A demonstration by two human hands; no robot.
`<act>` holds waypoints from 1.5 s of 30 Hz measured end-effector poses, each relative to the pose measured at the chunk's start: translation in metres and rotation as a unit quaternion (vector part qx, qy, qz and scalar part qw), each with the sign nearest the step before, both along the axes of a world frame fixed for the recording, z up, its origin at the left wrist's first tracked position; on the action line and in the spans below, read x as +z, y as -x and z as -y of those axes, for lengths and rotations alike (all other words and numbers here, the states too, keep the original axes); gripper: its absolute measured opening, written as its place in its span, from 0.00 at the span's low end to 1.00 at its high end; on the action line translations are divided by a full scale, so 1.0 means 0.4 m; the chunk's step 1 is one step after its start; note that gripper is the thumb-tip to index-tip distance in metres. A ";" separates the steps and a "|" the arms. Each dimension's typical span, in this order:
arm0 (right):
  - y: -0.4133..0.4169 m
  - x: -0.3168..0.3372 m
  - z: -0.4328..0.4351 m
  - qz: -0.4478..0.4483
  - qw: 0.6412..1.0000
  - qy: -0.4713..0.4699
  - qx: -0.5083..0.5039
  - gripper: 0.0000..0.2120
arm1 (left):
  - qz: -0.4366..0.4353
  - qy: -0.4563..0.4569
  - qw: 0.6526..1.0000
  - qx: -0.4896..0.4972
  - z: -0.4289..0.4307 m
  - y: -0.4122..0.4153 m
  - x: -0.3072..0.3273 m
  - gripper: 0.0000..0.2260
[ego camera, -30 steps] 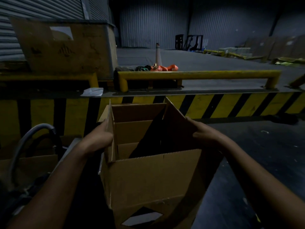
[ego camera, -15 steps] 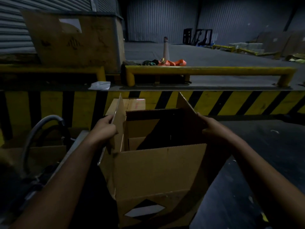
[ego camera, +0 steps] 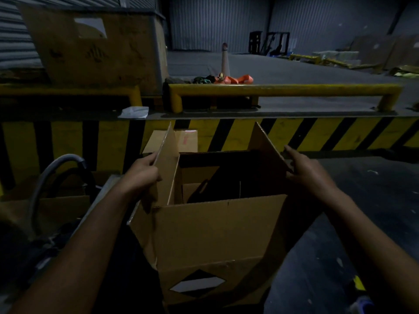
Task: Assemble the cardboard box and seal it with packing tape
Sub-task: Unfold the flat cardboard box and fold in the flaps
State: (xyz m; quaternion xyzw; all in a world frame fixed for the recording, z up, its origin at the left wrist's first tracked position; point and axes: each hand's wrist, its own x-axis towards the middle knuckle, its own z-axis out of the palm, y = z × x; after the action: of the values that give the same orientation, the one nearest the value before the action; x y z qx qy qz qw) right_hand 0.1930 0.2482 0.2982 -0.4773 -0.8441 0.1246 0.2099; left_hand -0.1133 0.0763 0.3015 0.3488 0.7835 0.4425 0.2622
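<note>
A brown cardboard box (ego camera: 215, 232) stands open-topped in front of me, a black-and-white diamond label low on its near wall. Its left and right flaps stick up. My left hand (ego camera: 142, 173) grips the left flap from outside, thumb on its edge. My right hand (ego camera: 306, 171) presses flat on the outside of the right flap, fingers spread along it. The box's inside is dark, with lower flaps faintly visible. No packing tape is in view.
A yellow-and-black striped dock edge (ego camera: 317, 134) runs across behind the box, with a yellow rail (ego camera: 283, 89) above. A large cardboard crate (ego camera: 95, 48) stands at back left. A grey hose (ego camera: 56, 168) and flat cardboard (ego camera: 56, 207) lie at left. Another small box (ego camera: 186, 139) sits behind.
Both side flaps have been spread outward and more upright, widening the box opening. My hands moved apart with them, and the view tilted down slightly.
</note>
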 end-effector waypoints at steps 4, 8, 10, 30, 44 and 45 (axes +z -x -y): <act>0.023 0.016 0.175 -0.042 0.988 -0.133 0.062 0.25 | 0.009 -0.007 1.000 0.009 -0.007 -0.007 -0.008 0.32; 0.068 -0.095 0.291 0.069 0.987 -0.113 0.089 0.26 | 0.003 -0.011 1.000 0.012 -0.011 -0.009 -0.014 0.33; 0.087 -0.139 0.281 0.071 0.987 -0.126 0.070 0.31 | -0.002 -0.016 1.000 0.007 -0.013 -0.010 -0.016 0.32; 0.175 -0.310 0.178 0.170 0.971 0.153 0.069 0.34 | 0.023 0.007 0.999 -0.022 -0.049 0.013 -0.006 0.32; 0.478 -0.166 -0.157 0.040 0.995 -0.054 0.074 0.33 | 0.057 -0.043 0.996 -0.048 -0.069 0.019 -0.034 0.36; 0.486 -0.168 -0.183 0.077 0.993 -0.027 0.081 0.32 | 0.063 -0.045 0.996 -0.042 -0.070 0.019 -0.037 0.36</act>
State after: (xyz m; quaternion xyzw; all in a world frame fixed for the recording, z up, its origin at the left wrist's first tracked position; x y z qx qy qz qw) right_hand -0.0015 0.3214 0.2308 -0.4093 -0.8970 0.0808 0.1461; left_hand -0.1207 0.1041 0.2868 0.3647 0.7293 0.4869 0.3131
